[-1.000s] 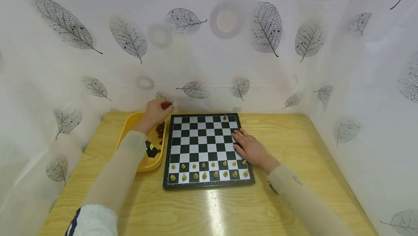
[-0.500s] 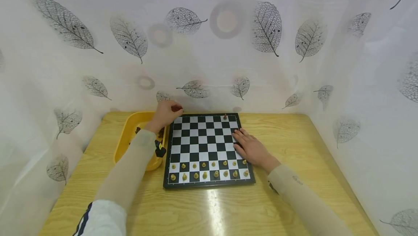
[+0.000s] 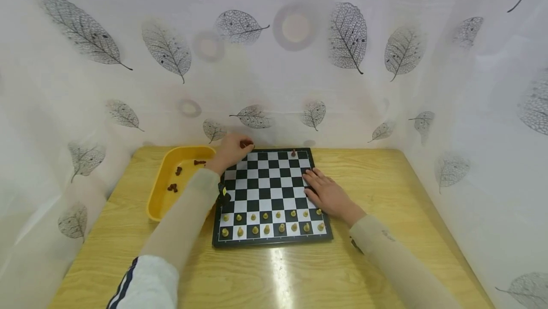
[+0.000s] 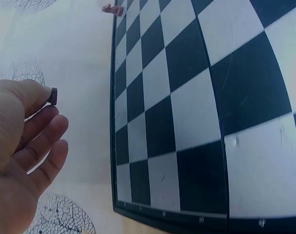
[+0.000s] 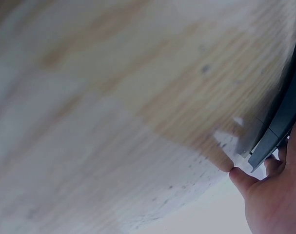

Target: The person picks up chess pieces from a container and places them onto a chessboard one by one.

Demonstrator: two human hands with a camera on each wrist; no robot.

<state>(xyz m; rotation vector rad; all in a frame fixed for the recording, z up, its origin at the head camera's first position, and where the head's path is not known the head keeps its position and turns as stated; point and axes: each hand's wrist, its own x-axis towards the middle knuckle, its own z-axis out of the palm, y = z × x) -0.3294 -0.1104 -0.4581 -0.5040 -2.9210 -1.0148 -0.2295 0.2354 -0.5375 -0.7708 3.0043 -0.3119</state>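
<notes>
Support surface: wood-grain table [image 3: 334, 271], light yellow-brown.
Resting directly on the surface: yellow tray [image 3: 186, 156], on the person's left; black-framed chessboard [image 3: 265, 185], lying flat just right of the tray. A bright reflection shows on the table's near portion.

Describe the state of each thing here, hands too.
Left hand: pinching a brown chess piece
Right hand: resting on the right edge of the chessboard
Chessboard: unfolded, lying flat
Gold chess pieces: standing in two rows
Lone brown piece on the far row: upright
Yellow tray: uncovered, loose brown pieces inside
</notes>
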